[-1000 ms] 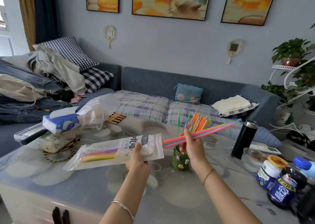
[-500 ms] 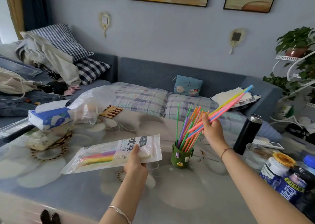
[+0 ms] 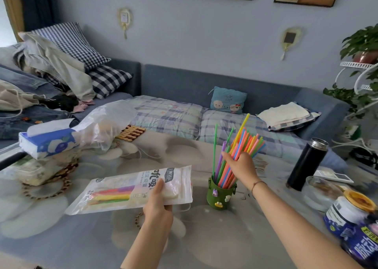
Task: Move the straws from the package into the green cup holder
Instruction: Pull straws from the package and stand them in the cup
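The green cup holder (image 3: 220, 197) stands upright on the table, right of centre, with several coloured straws (image 3: 243, 139) fanning up out of it. My right hand (image 3: 241, 166) is just above the holder, fingers wrapped around a bunch of those straws whose lower ends sit inside the cup. My left hand (image 3: 158, 205) grips the right end of the clear straw package (image 3: 126, 189), held flat above the table. Several straws (image 3: 112, 195) still lie in the package's left half.
A black thermos (image 3: 305, 164) stands right of the holder, with a glass bowl (image 3: 321, 193) and jars (image 3: 351, 217) nearer the right edge. A tissue pack (image 3: 47, 139) and a plastic bag (image 3: 106, 125) sit at the table's far left. A sofa lies behind.
My right hand swung the bunch of straws from pointing sideways to nearly upright and lowered it into the green cup holder. The package in my left hand stayed roughly in place.
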